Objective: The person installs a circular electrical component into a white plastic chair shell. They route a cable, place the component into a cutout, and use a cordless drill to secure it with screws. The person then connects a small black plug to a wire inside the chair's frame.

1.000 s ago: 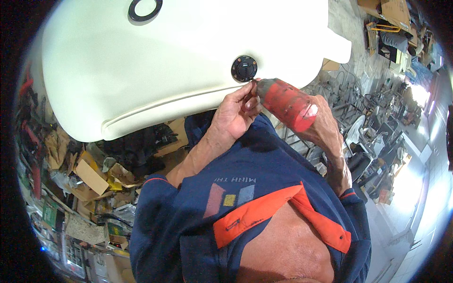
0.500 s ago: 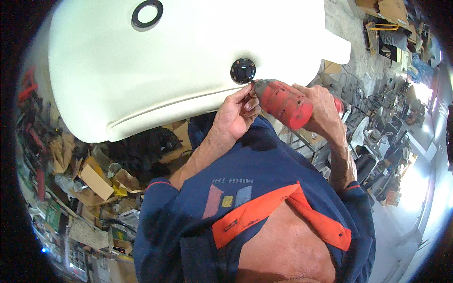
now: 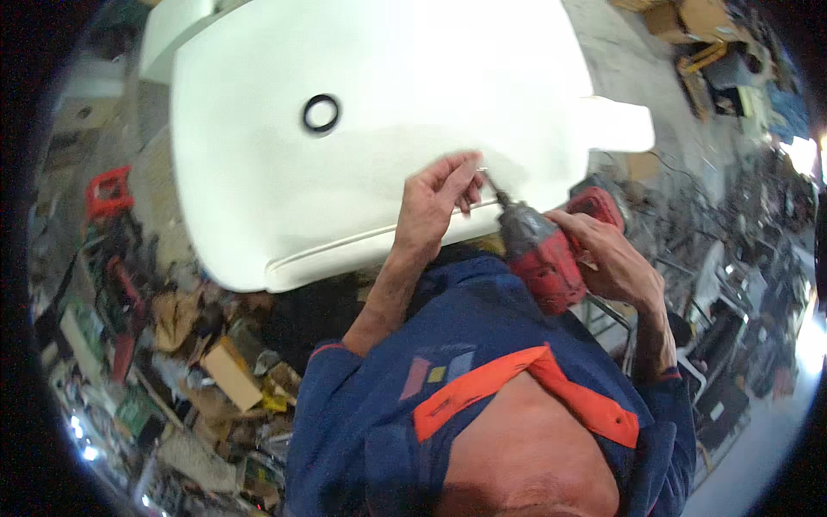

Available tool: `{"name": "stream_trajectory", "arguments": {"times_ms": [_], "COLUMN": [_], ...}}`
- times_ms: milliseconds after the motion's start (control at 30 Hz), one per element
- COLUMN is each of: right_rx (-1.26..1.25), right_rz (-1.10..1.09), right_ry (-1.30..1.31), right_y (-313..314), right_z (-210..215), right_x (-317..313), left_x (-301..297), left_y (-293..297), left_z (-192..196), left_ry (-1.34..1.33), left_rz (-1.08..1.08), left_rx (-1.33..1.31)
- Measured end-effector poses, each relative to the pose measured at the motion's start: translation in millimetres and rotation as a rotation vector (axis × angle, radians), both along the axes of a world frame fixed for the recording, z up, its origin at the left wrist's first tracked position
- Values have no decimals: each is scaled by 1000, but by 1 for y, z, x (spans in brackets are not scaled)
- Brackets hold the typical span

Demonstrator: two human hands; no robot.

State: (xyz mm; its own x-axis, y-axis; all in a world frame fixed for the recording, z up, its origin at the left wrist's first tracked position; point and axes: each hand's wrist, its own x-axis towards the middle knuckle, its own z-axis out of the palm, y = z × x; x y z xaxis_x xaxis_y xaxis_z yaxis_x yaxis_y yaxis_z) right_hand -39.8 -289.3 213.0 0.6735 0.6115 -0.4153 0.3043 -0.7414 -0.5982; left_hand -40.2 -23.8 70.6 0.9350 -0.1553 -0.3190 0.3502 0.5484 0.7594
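My right hand is wrapped round the handle of a red and grey impact driver. The tool's thin bit points up and left over a large white moulded panel. Close to the bit's tip, my left hand has thumb and forefinger pinched together. A tiny shiny piece shows at those fingertips, too blurred to name. Farther off, a black ring lies on the panel, left of my left hand. The round black fitting seen earlier cannot be made out now.
A raised seam runs along the panel's near edge. Cardboard boxes stand at the far right. On the left, a red plastic crate and a cardboard piece lie among scattered scrap. Cluttered metal parts cover the floor at right.
The view has shifted, so the panel and ring appear lower and farther right. The driver has tilted more upright, and my left hand has risen with its fingertips now near the bit's tip.
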Motion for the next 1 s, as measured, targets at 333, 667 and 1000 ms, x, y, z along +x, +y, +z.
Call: {"name": "stream_trajectory", "arguments": {"times_ms": [333, 667, 1000], "right_rx": [91, 232, 286], "right_rz": [-424, -829, -1079], "right_ry": [-239, -101, -88], "right_y": [-23, -12, 16], "right_z": [-47, -91, -104], "right_x": [-59, -140, -176], "left_x": [74, 47, 15], "left_y": [168, 77, 18], "left_z": [-49, -30, -45], "left_ry": [-530, -661, -913], "left_rz": [12, -108, -283], "left_rx": [1809, 879, 1093]}}
